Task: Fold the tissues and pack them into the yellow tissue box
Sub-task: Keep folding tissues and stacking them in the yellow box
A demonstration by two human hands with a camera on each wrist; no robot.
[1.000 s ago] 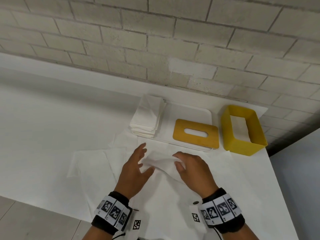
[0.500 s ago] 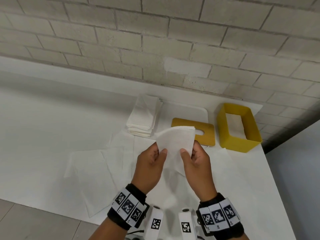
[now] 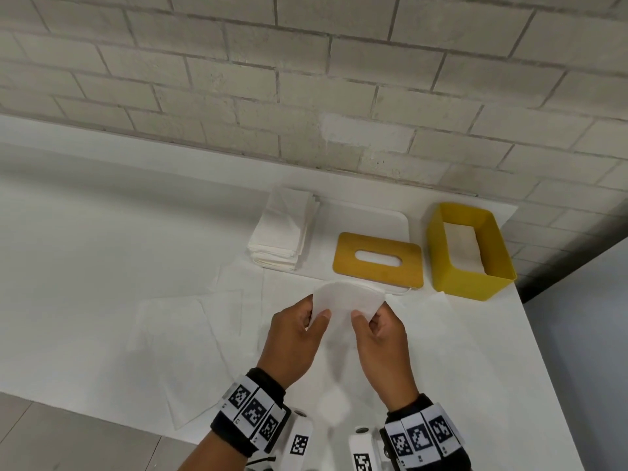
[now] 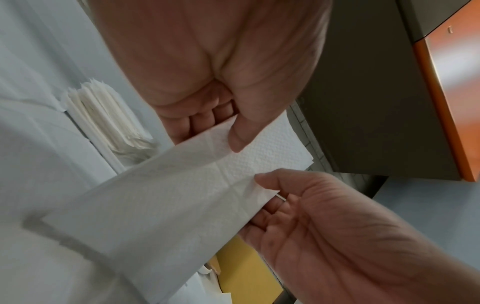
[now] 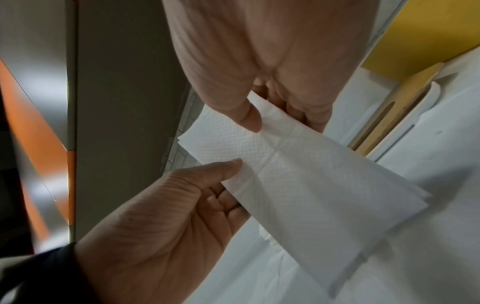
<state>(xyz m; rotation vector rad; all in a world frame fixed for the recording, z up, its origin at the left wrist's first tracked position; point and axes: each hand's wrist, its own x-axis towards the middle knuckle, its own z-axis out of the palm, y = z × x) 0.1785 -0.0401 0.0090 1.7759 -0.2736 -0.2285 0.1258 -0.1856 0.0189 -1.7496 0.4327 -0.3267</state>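
White table [image 3: 102, 266] under a brick wall: both hands, left [image 3: 292, 338] and right [image 3: 380, 341], pinch a half-folded tissue [image 3: 343, 300] by thumb and fingers, lifted just before the lid [image 3: 379, 260]. Folding is under way, I judge; next, crease it and carry it to the box [image 3: 470, 277] at far right.

The tissue [image 4: 197, 185] pinched between both hands is showing as thin white paper, matt, embossed with a fine dotted grain and creased. The yellow tissue box [image 3: 470, 253] is looking like smooth plastic with a dull sheen. Left of that box, the lid [image 3: 379, 259] is appearing as matt wood-like board. Behind the box, the brick wall [image 3: 306, 79] is looking rough and chalky
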